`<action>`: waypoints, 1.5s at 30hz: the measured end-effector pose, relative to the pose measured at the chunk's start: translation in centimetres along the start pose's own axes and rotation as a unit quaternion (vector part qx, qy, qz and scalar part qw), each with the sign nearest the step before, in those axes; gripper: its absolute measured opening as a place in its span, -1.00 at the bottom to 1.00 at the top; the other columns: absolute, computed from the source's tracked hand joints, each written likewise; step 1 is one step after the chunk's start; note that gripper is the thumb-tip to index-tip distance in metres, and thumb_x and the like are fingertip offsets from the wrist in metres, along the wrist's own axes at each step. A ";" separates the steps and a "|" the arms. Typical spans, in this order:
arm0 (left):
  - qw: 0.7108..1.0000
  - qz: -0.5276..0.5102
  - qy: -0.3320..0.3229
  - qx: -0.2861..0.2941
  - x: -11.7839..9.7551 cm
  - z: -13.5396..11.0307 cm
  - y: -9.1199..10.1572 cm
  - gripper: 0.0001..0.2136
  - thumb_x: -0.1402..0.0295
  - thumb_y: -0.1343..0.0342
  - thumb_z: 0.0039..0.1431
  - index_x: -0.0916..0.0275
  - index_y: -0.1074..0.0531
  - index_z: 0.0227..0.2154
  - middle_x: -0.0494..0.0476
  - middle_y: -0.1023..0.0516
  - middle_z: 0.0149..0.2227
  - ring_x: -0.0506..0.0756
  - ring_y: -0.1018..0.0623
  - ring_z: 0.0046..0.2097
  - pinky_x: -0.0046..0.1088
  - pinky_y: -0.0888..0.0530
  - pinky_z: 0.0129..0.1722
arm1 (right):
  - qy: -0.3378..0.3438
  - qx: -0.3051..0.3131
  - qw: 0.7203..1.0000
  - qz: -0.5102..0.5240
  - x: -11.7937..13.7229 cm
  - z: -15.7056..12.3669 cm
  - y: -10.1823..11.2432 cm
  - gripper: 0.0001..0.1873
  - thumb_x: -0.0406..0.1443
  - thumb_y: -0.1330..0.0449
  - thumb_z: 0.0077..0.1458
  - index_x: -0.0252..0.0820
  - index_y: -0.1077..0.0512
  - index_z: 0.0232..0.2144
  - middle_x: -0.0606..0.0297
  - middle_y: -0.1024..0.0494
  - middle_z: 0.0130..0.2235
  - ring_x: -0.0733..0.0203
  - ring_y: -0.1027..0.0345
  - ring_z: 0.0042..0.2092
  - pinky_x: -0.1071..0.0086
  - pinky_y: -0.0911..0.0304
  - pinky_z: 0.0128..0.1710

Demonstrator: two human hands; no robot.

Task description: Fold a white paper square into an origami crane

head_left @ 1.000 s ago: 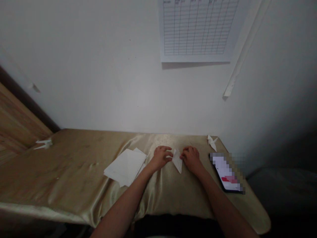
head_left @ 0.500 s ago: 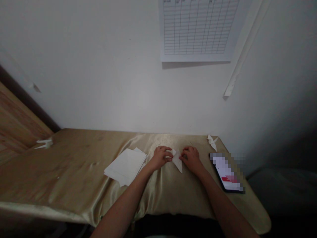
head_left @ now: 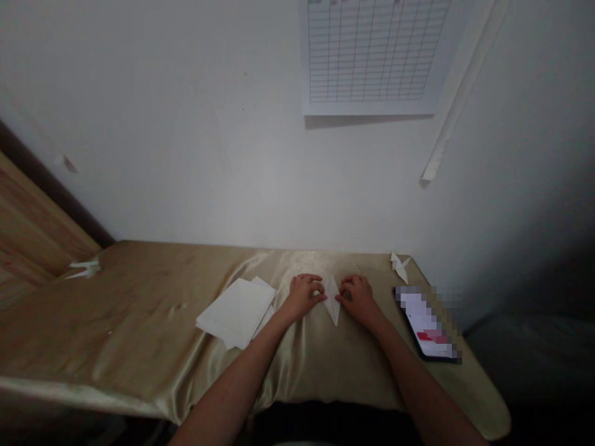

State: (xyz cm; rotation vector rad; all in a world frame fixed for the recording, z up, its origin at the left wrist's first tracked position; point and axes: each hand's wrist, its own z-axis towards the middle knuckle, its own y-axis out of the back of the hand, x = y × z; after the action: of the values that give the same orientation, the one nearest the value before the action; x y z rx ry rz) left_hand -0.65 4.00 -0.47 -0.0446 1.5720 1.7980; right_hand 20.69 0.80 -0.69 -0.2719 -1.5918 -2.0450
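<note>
Fingers (head_left: 318, 293) either side, folded paper (head_left: 331, 301) between

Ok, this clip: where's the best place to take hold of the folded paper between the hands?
Probably pinch the folded paper at its wide middle from both sides, where the left hand and right hand sit; it tapers to a narrow point toward the person.

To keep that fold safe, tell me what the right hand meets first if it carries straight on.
The folded white paper comes first. The right hand points straight at it, with its fingertips at the paper's edge, though depth hides whether they touch.
</note>
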 end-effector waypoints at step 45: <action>0.998 0.017 0.060 -0.018 -1.7 -0.7 -0.4 -0.90 0.30 -0.34 0.08 0.15 -0.55 -0.39 0.12 -0.38 0.22 0.29 -0.36 0.21 0.11 -0.12 0.28 | -0.008 0.001 0.998 -0.058 1.3 -0.4 -0.6 -0.49 0.13 -0.31 -0.02 -0.11 -0.50 -0.22 0.08 -0.42 0.00 -0.13 -0.20 0.08 -0.01 -0.03 0.18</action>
State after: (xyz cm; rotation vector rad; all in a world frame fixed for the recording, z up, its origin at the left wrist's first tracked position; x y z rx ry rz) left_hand 0.48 2.59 -0.14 -0.1458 1.6339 1.8807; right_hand 19.38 0.14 -0.75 -0.1999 -1.6543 -2.1337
